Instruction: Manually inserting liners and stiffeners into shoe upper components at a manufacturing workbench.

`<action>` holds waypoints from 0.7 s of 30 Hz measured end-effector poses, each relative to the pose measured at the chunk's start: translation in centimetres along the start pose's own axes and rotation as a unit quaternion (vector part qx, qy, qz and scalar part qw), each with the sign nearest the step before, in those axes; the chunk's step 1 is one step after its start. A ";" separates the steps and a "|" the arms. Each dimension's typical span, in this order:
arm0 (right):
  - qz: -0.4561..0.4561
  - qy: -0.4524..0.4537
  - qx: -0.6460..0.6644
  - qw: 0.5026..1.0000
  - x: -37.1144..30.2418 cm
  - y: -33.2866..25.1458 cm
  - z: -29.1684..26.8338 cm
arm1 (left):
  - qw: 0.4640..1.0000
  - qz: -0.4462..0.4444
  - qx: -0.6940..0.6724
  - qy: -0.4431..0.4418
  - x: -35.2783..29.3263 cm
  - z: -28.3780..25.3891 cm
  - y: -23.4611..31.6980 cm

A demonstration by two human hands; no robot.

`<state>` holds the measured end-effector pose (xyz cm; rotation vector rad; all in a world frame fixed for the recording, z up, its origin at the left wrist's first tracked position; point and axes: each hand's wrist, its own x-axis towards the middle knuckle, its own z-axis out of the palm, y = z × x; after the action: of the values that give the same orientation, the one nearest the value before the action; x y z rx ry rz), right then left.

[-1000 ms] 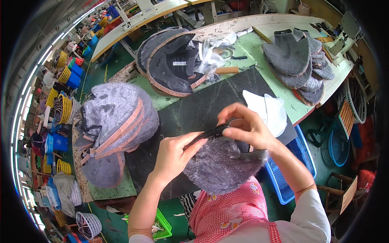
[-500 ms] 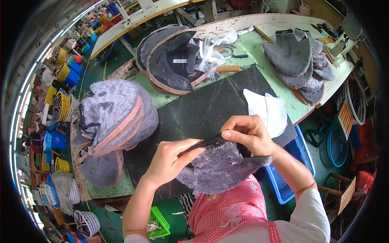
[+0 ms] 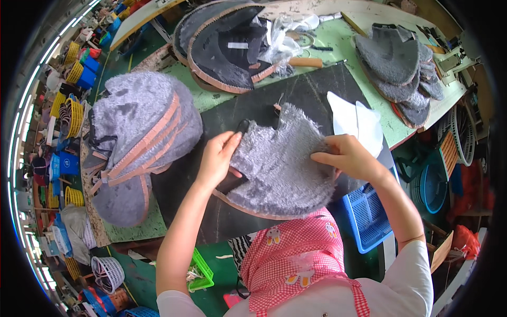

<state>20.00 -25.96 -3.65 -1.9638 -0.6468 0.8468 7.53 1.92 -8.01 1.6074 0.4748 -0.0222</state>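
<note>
Between my hands a grey plush slipper upper is held fur side up over the black work mat. My left hand pinches its notched left edge, thumb on top near a small black tab. At its right edge my right hand grips the fur between thumb and fingers, the fingers partly hidden beneath. To the left lies a stack of similar grey plush uppers with pinkish edging. White template sheets rest on the mat just beyond my right hand.
Dark lined uppers stand at the back beside clear plastic bags and a wooden-handled tool. More grey pieces are piled at the far right. A blue basket sits below the right table edge, a green basket below the front.
The upper was folded with its dark edge between both hands; now it is spread fur side up. My hands have moved apart, and the view has shifted slightly.
</note>
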 end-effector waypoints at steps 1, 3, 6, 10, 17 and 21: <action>0.025 -0.005 -0.028 0.999 0.3 0.7 0.4 | 1.000 -0.003 0.004 -0.003 -0.1 0.1 0.6; 0.084 -0.021 0.042 0.995 0.3 1.1 0.6 | 1.000 -0.011 0.008 -0.017 0.1 0.0 0.6; 0.093 -0.055 0.025 0.994 0.7 1.0 0.2 | 0.999 -0.031 0.039 -0.012 0.7 0.0 0.8; 0.085 -0.056 -0.076 0.992 1.2 0.1 0.3 | 0.785 0.196 0.564 0.164 0.3 1.7 3.5; 0.091 -0.024 -0.143 0.985 1.5 -1.9 0.9 | 0.782 0.334 0.523 -0.057 -3.6 6.4 -0.4; -0.154 0.168 -0.362 0.904 2.5 -0.2 0.9 | 0.816 0.377 0.435 -0.056 -3.4 5.7 -0.5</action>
<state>20.83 -23.62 -4.59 -2.4797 -1.1323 0.0361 5.76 -4.52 -8.06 2.5895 -0.3779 0.3049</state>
